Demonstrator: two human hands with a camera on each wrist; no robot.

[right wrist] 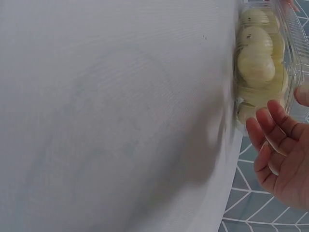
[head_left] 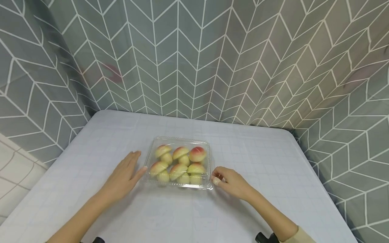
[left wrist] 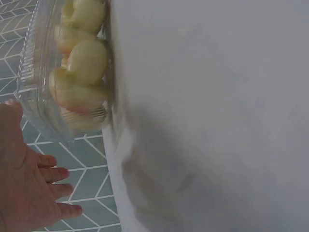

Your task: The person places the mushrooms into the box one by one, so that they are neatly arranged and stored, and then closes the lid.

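A clear plastic clamshell box (head_left: 209, 168) sits closed on the table in the head view. Inside are several rounded yellow pieces (head_left: 198, 154) with reddish tops, some looking like caps over pale round balls; their exact kind is unclear. Beside the box's left side is my left hand (head_left: 123, 177), fingers stretched out and the thumb tip at the box's edge. At the front right, my right hand (head_left: 232, 184) has loosely bent fingers, with its thumb close to the rim. The right wrist view shows no object inside those bent fingers (right wrist: 275, 130); whether the thumb touches the rim cannot be told.
A white cloth covers the table (head_left: 170, 216), which has rounded far corners. Grey-green curtains (head_left: 188, 60) with white chevron lines hang behind it and on both sides. White tiling (head_left: 15, 175) shows at the left.
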